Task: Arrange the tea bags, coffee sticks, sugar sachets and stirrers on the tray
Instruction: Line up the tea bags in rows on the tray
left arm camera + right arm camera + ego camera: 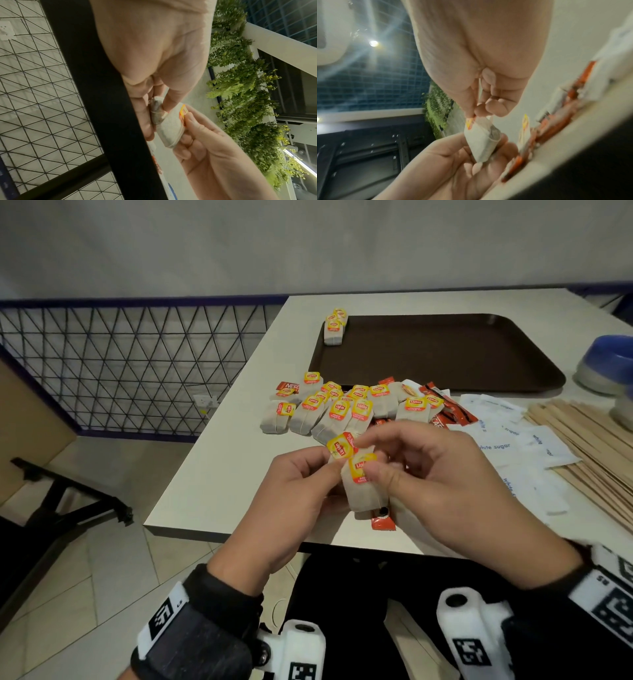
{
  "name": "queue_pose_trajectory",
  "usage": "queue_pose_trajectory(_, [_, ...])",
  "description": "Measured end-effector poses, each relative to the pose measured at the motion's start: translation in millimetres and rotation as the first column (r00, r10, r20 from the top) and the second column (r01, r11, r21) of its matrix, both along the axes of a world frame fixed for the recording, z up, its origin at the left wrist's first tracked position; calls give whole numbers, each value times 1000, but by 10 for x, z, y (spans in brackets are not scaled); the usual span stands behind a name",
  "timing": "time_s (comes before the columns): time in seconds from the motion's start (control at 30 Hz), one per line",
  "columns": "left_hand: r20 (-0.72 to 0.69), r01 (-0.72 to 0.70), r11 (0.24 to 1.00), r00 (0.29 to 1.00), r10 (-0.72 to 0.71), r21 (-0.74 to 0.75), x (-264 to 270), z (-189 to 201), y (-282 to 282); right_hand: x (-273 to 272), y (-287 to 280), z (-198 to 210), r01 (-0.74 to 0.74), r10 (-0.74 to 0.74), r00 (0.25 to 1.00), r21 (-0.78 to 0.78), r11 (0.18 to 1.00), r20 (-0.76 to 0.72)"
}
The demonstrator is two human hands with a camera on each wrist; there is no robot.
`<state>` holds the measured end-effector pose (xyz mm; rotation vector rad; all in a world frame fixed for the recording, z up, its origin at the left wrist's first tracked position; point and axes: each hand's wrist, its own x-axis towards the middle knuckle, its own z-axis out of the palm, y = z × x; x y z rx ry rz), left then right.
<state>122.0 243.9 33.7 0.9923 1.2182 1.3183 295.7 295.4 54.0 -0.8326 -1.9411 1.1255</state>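
Tea bags (363,481) pinched between left hand (291,494) and right hand (442,481) above near bench (212,474) edge; tray (445,354) far. Left wrist: fingers curled round bags (169,128). Right wrist: thumb and forefinger pinch tag (470,123).

Two Lipton tea bags (363,484) upright, held w/ both hands above table edge.

The right hand (481,94) pinches the yellow-and-red paper tag of a white paper tea bag (482,142), its lower end lying in the left hand (453,165); blurred orange-red sachets (553,124) line the pale desk (565,135) edge
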Motion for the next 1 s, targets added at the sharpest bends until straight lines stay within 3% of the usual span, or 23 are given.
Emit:
queue_pose_trajectory(0.17, [-46,27,999,999,-26,33,10,11,-20,-79,110,215,-24,-76,960,350,936,270])
queue_pose_trajectory(0.37, [-99,59,996,994,-52,66,-23,3,-62,-222,127,441,-202,-131,797,465,862,589])
queue_pose_trajectory(0.53, [-41,59,996,998,-56,68,-32,22,-71,-203,77,461,-112,-158,803,406,907,575])
queue_pose_trajectory(0.7, [49,6,998,999,-9,62,-25,-12,-58,-162,76,397,39,-157,873,255,966,462])
queue_pose_trajectory(1.0, [72,-51,996,996,46,77,-13,-3,-58,-99,123,328,86,-82,941,3,996,328])
